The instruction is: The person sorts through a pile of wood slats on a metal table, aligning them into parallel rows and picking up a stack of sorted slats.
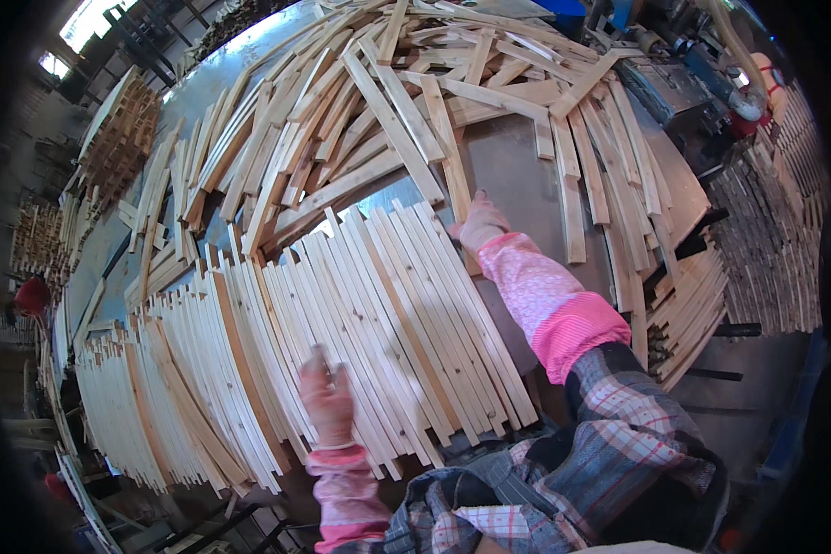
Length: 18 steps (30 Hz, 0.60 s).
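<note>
Woodworking shop by the look of it from here, metal-topped table (506, 175) heaped with loose wooden slats (388, 120), more slats in a neat row (415, 305), stacked timber (125, 138) far left, strip piles (762, 240) right, probably machinery (683, 83) in the dim corner.

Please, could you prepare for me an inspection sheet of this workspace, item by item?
Surface: grey metal tabletop, showing between the wood pieces.
Job's things: row of pale wooden strips laid side by side, near ends uneven; a few strips look browner.
Clutter: jumbled heap of loose wooden strips on the far part, crossing at many angles.
Left hand: over the row, blurred, fingers apart; contact cannot be told.
Right hand: at a loose strip beside the row's right edge; grip unclear.
Cables: nothing seen.
Surroundings: stacked wood at left and right; machinery at upper right.
</note>
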Each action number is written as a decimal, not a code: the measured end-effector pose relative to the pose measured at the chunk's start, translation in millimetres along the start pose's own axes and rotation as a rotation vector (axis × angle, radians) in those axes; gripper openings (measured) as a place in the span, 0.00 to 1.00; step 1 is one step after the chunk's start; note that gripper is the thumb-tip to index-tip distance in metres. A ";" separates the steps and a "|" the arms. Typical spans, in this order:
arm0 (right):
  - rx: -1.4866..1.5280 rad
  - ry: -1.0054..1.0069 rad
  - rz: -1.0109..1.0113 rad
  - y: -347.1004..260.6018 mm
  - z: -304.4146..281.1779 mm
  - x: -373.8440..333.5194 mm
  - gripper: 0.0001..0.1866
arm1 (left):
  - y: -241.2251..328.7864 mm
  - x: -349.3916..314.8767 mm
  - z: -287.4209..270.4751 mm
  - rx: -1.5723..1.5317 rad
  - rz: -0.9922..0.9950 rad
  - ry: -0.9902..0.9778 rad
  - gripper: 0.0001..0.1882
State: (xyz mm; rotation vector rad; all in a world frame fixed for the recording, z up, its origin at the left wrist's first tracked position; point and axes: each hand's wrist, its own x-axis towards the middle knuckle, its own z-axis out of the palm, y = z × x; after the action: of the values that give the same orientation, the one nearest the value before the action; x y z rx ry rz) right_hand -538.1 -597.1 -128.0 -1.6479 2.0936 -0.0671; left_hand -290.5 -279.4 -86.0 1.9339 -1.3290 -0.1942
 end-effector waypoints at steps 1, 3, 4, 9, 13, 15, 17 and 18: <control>0.013 -0.016 -0.019 -3.0 5.0 7.8 0.46 | 24.2 2.9 18.2 -0.033 -0.030 -0.061 0.26; 0.140 0.014 0.001 16.2 0.9 18.6 0.42 | 61.4 6.1 54.4 -0.114 -0.047 -0.154 0.25; 0.205 0.027 0.011 31.9 -2.1 21.1 0.41 | 73.9 6.3 67.5 -0.147 -0.029 -0.185 0.24; 1.027 -0.332 -0.153 149.8 -36.4 -58.4 0.19 | 105.8 14.7 109.0 -0.155 0.022 -0.181 0.23; 0.715 -0.593 -0.129 228.3 -13.4 -175.4 0.21 | 156.3 42.0 149.6 -0.156 0.239 -0.300 0.26; 0.329 -0.769 -0.255 215.1 -19.1 -193.3 0.26 | 169.0 39.5 175.9 -0.041 0.334 -0.400 0.27; -0.161 -1.025 -0.351 175.4 -51.1 -182.2 0.30 | 168.4 34.4 204.9 0.142 0.385 -0.516 0.29; -0.242 -1.039 -0.598 173.4 -51.5 -156.7 0.27 | 167.7 37.2 205.8 0.228 0.355 -0.639 0.29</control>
State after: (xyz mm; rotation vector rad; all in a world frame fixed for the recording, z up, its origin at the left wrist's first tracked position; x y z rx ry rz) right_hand -689.1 -416.2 -86.1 -1.8094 0.8353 0.7132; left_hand -502.9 -441.6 -107.4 1.8456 -2.1690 -0.5336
